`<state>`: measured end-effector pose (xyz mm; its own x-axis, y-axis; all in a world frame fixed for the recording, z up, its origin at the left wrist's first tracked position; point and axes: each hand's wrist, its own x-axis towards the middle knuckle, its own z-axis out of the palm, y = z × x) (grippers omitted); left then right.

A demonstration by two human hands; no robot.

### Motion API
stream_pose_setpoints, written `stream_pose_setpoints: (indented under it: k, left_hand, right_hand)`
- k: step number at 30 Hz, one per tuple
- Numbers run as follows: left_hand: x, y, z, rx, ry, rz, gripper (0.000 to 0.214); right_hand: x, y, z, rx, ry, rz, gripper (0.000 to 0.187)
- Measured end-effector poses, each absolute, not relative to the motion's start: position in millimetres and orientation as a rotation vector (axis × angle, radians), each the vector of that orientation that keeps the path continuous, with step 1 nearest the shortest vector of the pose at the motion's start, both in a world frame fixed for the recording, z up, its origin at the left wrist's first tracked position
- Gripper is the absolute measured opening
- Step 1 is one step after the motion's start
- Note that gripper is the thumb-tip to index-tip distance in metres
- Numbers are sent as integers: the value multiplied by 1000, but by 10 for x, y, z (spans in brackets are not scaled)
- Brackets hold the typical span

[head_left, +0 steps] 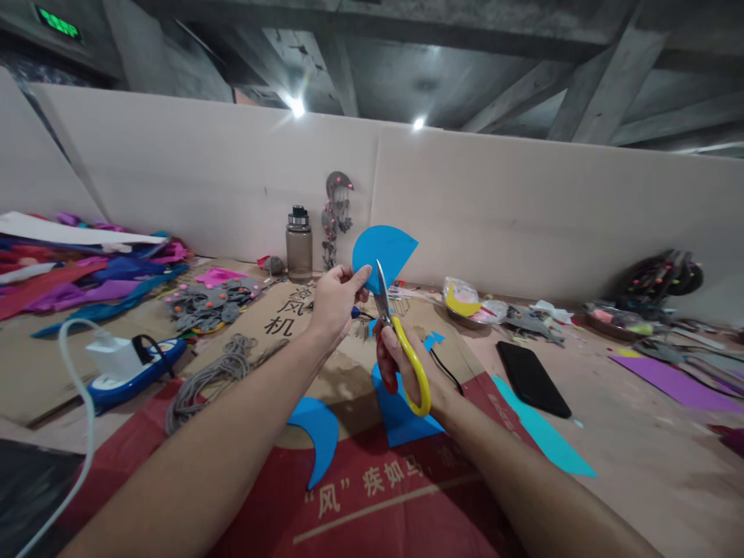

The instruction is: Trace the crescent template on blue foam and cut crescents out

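Note:
My left hand (342, 301) pinches the lower left edge of a rounded blue felt piece (380, 246) and holds it up above the cardboard. In my right hand (401, 358) is a pair of scissors (419, 380) with yellow and red handles. Their blades point up and overlap the lower part of the felt; whether they are cutting into it I cannot tell. Below my hands a blue crescent (323, 434) lies on the cardboard. Beside it, under the right hand, is a larger blue felt piece (401, 418), partly hidden by the scissors and the hand.
Printed cardboard (349, 496) covers the table before me. Grey cord (203, 380) and a power strip (139, 372) lie left, near piled felt (98, 271). A bottle (299, 246) stands at the back wall. A phone (532, 378) and turquoise sheet (546, 430) lie right.

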<state>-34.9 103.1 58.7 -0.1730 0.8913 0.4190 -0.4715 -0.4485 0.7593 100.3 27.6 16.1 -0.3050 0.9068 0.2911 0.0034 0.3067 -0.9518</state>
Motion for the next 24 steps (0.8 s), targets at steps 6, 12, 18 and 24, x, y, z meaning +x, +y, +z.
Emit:
stream_pose_setpoints:
  k: [6, 12, 18, 24]
  left_hand:
    - [-348, 1027, 588, 1059, 574, 1780, 34]
    - [-340, 990, 609, 1045, 576, 1770, 35]
    - [-334, 978, 627, 1036, 589, 1776, 34]
    - [-320, 971, 611, 1047, 577, 1779, 32]
  right_hand:
    - [984, 242, 183, -863, -1510, 1239, 55]
    - [973, 263, 137, -882, -1444, 1278, 56]
    - [977, 260, 124, -920, -1445, 1232, 54]
    - [978, 262, 134, -918, -1472, 1207, 54]
